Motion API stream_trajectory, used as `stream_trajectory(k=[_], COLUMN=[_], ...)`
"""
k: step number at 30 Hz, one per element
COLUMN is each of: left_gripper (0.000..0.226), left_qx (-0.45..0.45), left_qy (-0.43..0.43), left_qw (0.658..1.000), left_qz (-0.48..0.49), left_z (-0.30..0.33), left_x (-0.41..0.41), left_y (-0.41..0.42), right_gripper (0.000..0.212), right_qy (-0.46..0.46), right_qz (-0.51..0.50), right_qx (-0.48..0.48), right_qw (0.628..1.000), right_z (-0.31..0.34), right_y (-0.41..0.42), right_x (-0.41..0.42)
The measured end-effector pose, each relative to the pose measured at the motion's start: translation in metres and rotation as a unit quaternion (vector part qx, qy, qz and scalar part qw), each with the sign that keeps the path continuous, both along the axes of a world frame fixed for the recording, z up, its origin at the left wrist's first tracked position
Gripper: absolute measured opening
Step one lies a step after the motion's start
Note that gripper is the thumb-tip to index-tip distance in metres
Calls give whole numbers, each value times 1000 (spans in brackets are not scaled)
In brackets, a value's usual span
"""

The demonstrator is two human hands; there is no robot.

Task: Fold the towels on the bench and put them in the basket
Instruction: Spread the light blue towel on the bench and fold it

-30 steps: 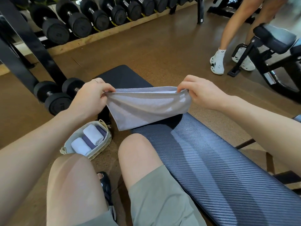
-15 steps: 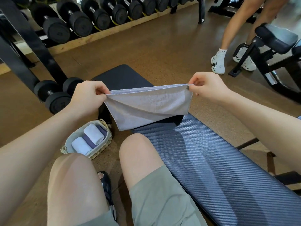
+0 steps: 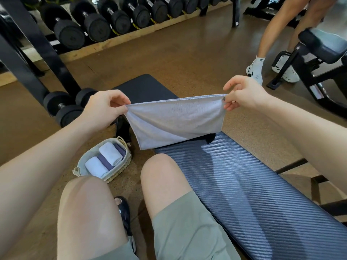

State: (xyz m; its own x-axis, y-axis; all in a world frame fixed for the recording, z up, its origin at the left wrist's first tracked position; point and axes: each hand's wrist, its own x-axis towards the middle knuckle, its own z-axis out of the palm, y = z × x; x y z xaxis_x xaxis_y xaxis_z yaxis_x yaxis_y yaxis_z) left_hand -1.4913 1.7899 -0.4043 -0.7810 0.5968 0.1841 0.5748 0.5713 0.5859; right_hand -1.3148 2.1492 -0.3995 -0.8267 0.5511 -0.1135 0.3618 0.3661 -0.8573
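Hands (image 3: 105,107) (image 3: 242,93) at towel's (image 3: 174,122) top corners

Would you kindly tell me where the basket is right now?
In the head view, the basket sits on the floor at lower left, beside the bench, just beyond the person's left knee.

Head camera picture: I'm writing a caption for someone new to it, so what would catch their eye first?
First, the pale grey towel, stretched in mid-air over the bench, its top corners pinched by the left hand and the right hand. Next, the wicker basket on the floor at lower left, holding rolled towels. Behind, a row of black dumbbells lines the upper left.
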Motion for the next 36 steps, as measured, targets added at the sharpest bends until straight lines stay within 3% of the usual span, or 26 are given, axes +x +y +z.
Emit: stream_trajectory(k=[4,11,16,19,22,36], left_gripper=[12,17,17,23,27,30], left_qx=[-10,-56,7,-24,-21,-47], left_qy=[14,88,177,200,218,237], left_qw=[1000,994,984,979,975,970], left_qz=[-2,-33,4,19,38,38], left_z=[3,18,47,48,53,61], left_x=[-1,-3,-10,-19,-27,-79], left_y=[0,-1,-4,0,2,58], right_gripper=[8,10,11,6,8,11], right_qy=[-20,20,131,126,163,116], right_qz=[12,3,-39,-7,-38,-77], right_qx=[22,43,120,163,151,166], right_qw=[999,999,983,979,974,976], right_z=[3,23,53,56,59,58], right_y=[3,1,-1,-7,-7,26], right_x=[-6,-16,-23,-27,-34,-57])
